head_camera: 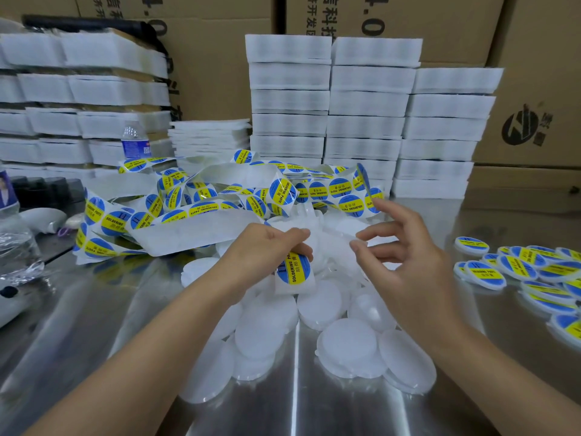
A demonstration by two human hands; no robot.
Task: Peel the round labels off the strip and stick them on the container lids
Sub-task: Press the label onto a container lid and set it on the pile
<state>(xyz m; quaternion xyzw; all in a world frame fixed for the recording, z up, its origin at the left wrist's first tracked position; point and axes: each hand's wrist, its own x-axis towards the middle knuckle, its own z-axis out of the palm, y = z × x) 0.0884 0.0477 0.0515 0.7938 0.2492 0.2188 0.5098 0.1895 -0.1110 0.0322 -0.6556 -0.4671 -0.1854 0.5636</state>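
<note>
A worker's left hand (267, 250) grips the free end of the label strip (195, 228) at centre frame, fingers curled round the backing. Just below them shows one round label (294, 268), blue with a yellow "SOLDERING PASTE" band. The right hand (408, 247) hovers just to the right with its fingers loosely spread. Thumb and forefinger are drawn close at the rim of a translucent lid (330, 243), though blur leaves it unclear whether they pinch it.

The strip's long axis runs from the left hand up and to the left into a tangled heap. Its end hangs downward, and the label's yellow band stands nearly upright in the frame.

Unlabelled lids (267, 319) lie piled on the steel table (94, 325) below the hands. Finished labelled lids (518, 265) lie at right.

The step probably goes best if the backing is bent sharply so the label's edge lifts. The label should then be taken by its rim only, centred over the lid, and smoothed from the middle outward to avoid creases.
</note>
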